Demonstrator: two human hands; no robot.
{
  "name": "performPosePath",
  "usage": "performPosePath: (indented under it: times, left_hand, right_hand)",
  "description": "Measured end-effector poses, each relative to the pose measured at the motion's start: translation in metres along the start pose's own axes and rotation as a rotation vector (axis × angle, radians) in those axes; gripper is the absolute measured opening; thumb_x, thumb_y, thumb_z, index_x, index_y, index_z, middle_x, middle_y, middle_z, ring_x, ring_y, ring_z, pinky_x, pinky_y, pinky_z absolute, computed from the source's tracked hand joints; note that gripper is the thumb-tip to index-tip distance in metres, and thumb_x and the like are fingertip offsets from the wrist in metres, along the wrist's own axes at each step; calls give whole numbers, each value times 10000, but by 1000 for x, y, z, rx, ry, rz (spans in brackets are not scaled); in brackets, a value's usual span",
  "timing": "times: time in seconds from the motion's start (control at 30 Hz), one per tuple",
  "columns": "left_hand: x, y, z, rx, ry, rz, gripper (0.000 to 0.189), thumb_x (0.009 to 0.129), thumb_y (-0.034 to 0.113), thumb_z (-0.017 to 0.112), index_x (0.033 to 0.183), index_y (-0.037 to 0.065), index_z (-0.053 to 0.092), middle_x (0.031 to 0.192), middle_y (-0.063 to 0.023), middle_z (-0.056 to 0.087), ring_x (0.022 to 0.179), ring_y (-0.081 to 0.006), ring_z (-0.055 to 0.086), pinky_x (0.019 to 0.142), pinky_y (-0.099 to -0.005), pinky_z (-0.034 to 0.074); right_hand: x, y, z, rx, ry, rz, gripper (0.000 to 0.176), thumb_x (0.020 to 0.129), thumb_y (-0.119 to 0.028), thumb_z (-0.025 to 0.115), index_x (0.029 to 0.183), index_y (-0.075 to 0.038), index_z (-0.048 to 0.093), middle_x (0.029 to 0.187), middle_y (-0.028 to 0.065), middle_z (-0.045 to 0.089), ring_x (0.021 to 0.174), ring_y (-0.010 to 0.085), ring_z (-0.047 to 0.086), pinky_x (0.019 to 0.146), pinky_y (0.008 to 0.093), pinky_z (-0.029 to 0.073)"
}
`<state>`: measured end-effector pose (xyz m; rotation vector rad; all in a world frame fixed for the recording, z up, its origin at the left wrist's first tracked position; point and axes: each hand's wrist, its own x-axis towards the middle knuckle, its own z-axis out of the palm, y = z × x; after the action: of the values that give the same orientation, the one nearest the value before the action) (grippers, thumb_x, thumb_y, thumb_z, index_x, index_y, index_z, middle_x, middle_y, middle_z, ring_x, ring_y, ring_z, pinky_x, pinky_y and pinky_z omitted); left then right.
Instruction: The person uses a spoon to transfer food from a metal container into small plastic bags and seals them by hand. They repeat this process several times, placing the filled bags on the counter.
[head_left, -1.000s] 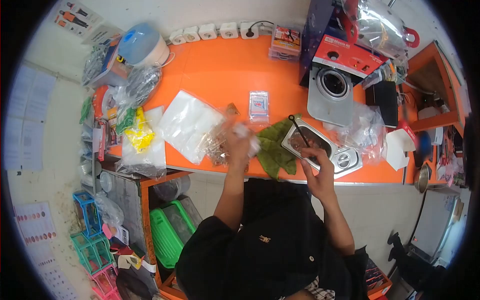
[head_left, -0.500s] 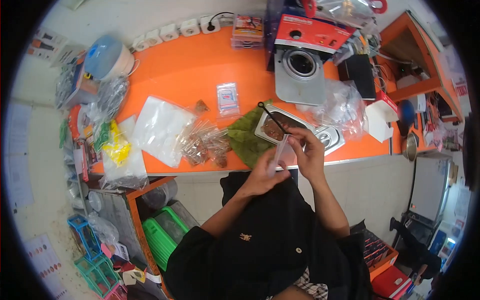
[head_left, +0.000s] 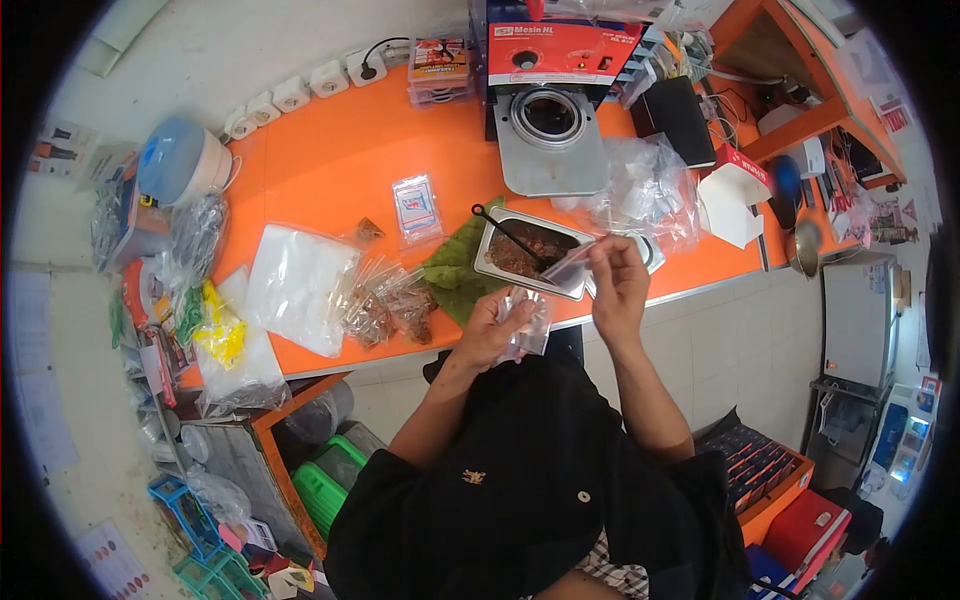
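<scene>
My left hand (head_left: 492,332) is closed on a few small clear plastic bags (head_left: 533,330), near the table's front edge. My right hand (head_left: 620,288) pinches a single clear plastic bag (head_left: 570,268) between thumb and fingers, held up in front of the metal tray. In that rectangular metal tray (head_left: 487,262) is a reddish-brown chunky food (head_left: 512,258). A black-handled spoon (head_left: 508,230) leans in it, its lower end hidden by the food and the bag. Green leaves (head_left: 452,268) lie under the tray's left side.
Filled small bags (head_left: 385,305) are heaped left of the leaves, beside a stack of clear plastic sheets (head_left: 300,285). A red-fronted cup sealer (head_left: 550,55) stands behind the tray. Crumpled plastic (head_left: 650,190) and an open white-and-red box (head_left: 732,205) lie to the right.
My hands have moved apart: the right now holds one bag away from those in the left. The view has shifted, so the table items appear further left.
</scene>
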<state>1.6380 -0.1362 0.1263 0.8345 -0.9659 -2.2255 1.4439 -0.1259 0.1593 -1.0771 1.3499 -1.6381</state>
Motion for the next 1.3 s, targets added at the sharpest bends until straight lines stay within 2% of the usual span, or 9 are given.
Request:
performPosePath:
  times: [0.3, 0.37, 0.43, 0.5, 0.63, 0.7, 1.0, 1.07, 1.3]
  left_hand:
    - [-1, 2, 0, 110, 76, 92, 342, 920, 79, 673, 1252, 51, 593, 1061, -74, 695, 745, -115, 628, 640, -246, 504]
    - [3, -7, 4, 564, 85, 505, 219, 898, 98, 713, 1097, 19, 666, 899, -35, 681, 679, -79, 569, 581, -251, 459]
    - [-2, -2, 7, 578, 131, 380, 173, 885, 113, 733, 1014, 8, 685, 824, -25, 676, 674, -72, 571, 592, -245, 461]
    - [-3, 0, 7, 589, 175, 259, 152, 872, 128, 753, 932, -3, 704, 749, -16, 671, 669, -64, 574, 603, -238, 463]
    - [-4, -4, 7, 677, 162, 274, 126, 873, 114, 744, 898, -3, 704, 710, -45, 683, 669, -74, 600, 617, -258, 487]
    - [-7, -9, 9, 648, 140, 265, 115, 885, 105, 728, 885, -7, 703, 711, -55, 695, 666, -81, 614, 613, -268, 493]
    - [-1, -17, 6, 576, -104, 110, 150, 872, 108, 684, 776, 6, 633, 635, -92, 639, 565, -179, 611, 554, -315, 470]
    - [3, -32, 7, 861, 165, 392, 156, 841, 113, 672, 745, 22, 588, 633, -149, 604, 551, -320, 595, 523, -370, 460]
    - [5, -18, 17, 945, 349, 664, 151, 781, 55, 716, 755, 41, 568, 621, -146, 575, 535, -265, 595, 526, -362, 468]
  right_hand:
    - [-4, -17, -8, -362, -269, 55, 56, 914, -44, 681, 938, -33, 631, 830, 55, 672, 798, 118, 626, 739, 279, 473]
    - [-8, -13, -6, -443, -350, 36, 83, 890, -28, 694, 947, -27, 634, 846, 75, 667, 810, 151, 643, 727, 285, 478]
    - [-10, -5, -6, -438, -357, 3, 133, 860, -40, 727, 954, -14, 636, 849, 100, 651, 789, 225, 646, 712, 328, 484]
    - [-6, -8, -3, -735, -330, -397, 168, 839, -80, 764, 929, -17, 637, 855, 106, 641, 769, 292, 628, 691, 387, 486]
    - [-26, -30, 4, -1012, -173, -395, 184, 864, -160, 748, 893, -17, 637, 862, 131, 646, 764, 356, 621, 675, 444, 480]
    - [-38, -30, -2, -832, -555, 136, 210, 900, -204, 701, 863, -7, 638, 839, 165, 649, 767, 382, 630, 665, 454, 481]
    - [-45, -25, -5, -876, -629, 233, 217, 890, -136, 599, 748, 28, 623, 684, 244, 634, 658, 426, 642, 618, 507, 500]
    - [-46, -23, -1, -1084, -607, 176, 225, 874, -153, 616, 735, 23, 626, 675, 248, 631, 652, 428, 643, 607, 513, 506]
    - [-23, -25, 18, -1169, -413, 8, 258, 863, -198, 640, 696, -1, 651, 639, 220, 635, 591, 428, 635, 575, 516, 509]
